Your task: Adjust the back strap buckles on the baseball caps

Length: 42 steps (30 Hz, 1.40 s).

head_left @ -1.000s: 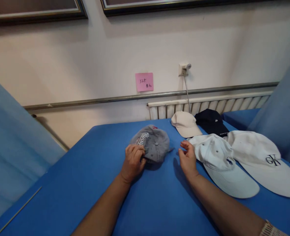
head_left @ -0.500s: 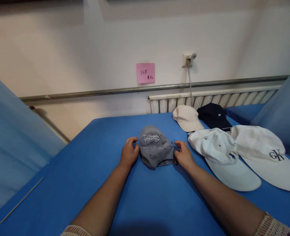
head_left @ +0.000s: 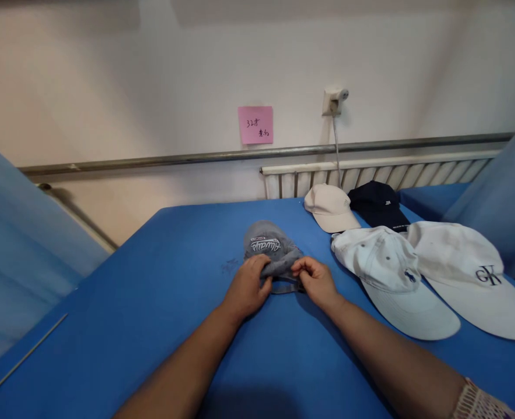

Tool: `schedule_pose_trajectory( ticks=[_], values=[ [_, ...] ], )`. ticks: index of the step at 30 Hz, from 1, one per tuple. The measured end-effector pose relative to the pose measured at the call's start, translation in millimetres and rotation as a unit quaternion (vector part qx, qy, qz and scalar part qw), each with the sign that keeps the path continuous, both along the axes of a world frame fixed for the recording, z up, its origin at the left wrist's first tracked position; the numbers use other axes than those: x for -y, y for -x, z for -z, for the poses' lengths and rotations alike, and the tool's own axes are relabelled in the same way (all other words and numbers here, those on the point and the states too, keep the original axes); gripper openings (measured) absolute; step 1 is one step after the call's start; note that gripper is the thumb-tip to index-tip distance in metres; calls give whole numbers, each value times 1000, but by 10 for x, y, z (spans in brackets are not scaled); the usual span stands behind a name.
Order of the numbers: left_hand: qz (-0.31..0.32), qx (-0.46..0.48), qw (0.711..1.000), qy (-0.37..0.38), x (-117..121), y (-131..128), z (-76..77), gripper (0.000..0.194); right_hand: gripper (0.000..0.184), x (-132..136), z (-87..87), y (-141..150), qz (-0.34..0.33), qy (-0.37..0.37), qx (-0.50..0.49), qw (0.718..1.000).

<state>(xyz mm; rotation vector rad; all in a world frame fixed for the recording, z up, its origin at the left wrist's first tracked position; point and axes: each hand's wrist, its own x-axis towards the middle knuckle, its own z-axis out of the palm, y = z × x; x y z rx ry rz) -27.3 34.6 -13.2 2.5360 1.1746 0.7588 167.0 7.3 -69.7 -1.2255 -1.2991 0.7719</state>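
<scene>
A grey baseball cap (head_left: 266,233) with white "Always" lettering lies on the blue surface (head_left: 161,302), its brim end away from me and its back strap towards me. My left hand (head_left: 251,285) is closed on the cap's near left edge, fingers on top and thumb beneath. With thumb and fingers pinched together, my right hand (head_left: 317,282) grips the near right edge of the cap, close to the strap. Between the hands the crown's back is folded and bunched. The fingers hide part of the cap's rim.
To the right sit a pale cap with a dark logo (head_left: 383,256), a white "CK" cap (head_left: 458,250), a cream cap (head_left: 327,203) and a black cap (head_left: 377,203). A thin stick (head_left: 25,356) lies at the left. Behind are a radiator (head_left: 301,180) and a metal rail (head_left: 196,158).
My left hand has moved right and towards me onto the cap's near edge. My right hand has moved slightly left and taken hold. The cap's back is now folded upward.
</scene>
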Motion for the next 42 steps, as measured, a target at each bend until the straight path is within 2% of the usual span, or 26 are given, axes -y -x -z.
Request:
schedule_pose_trajectory(
  ticks=[6, 10, 12, 16, 19, 22, 24, 26, 29, 32, 34, 37, 42],
  values=[
    [-87, 109, 986, 87, -227, 92, 152, 20, 19, -63, 115, -5, -10, 54, 51, 997],
    [-119, 170, 968, 140, -330, 107, 249, 19, 20, 51, -10, 11, -79, 24, 147, 986],
    [-129, 185, 962, 151, -376, 112, 289, 20, 27, 119, -84, 35, -105, 2, 210, 972],
    [-129, 181, 963, 154, -377, 104, 274, 19, 22, 151, -137, 65, -95, -11, 290, 952],
    [-128, 176, 972, 92, -251, 82, 146, 23, 14, 104, -117, 52, -80, -2, 282, 956],
    [-100, 162, 981, -43, -30, 40, -16, 30, 9, 60, -93, 31, -71, 3, 246, 967],
    [-45, 139, 986, -87, 119, -8, -78, 27, 6, 41, -75, 25, -66, 6, 224, 972],
    [36, 108, 990, -83, 222, -71, -76, 26, 7, 28, -54, 23, -60, 9, 209, 976],
    [94, 49, 994, -36, 234, -159, 22, 30, 10, 12, -20, 19, -61, 10, 197, 978],
    [81, 29, 995, 47, 126, -179, 129, 27, 14, -9, 5, -2, -67, 16, 185, 980],
    [78, 56, 988, 121, 50, -152, 159, 23, 20, -26, 13, -28, -69, 24, 175, 982],
    [81, 138, 956, 244, -21, -89, 139, 19, 24, -52, 17, -75, -77, 37, 149, 985],
    [35, 294, 870, 394, -97, -2, 68, 29, 20, -76, 36, -129, -106, 56, 112, 986]
  ],
)
